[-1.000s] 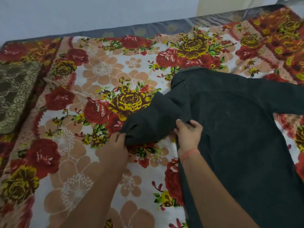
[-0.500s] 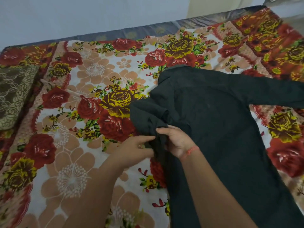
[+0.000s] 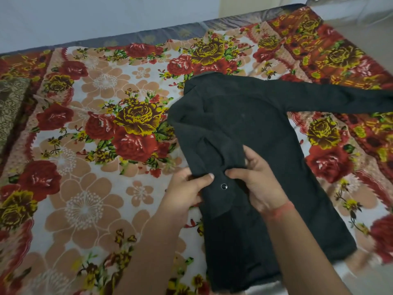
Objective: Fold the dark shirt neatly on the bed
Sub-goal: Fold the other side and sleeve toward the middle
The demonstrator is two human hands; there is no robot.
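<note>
Head view: the dark shirt (image 3: 255, 128) lies centre-right on the bed (image 3: 85, 145). The left hand (image 3: 187, 192) and the right hand (image 3: 259, 184) both pinch a cuff (image 3: 221, 194) drawn across the shirt's body. The step looks like the sleeve fold. Next the cuff needs laying flat, then the other sleeve (image 3: 340, 99), stretched toward the upper right, needs folding in.

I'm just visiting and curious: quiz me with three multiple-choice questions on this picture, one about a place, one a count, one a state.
1. Where is the shirt's free sleeve?
A) stretched out right across the bedsheet
B) under a pillow
C) rolled into a ball
2. How many buttons show on the held cuff?
A) none
B) one
C) three
3. What are the left hand and right hand doing?
A) lying flat
B) both pinching the cuff
C) waving

Answers: 1 A, it lies straight on the flowers; 2 B, one stud glints; 3 B, thumbs and fingers nip the cloth.
</note>
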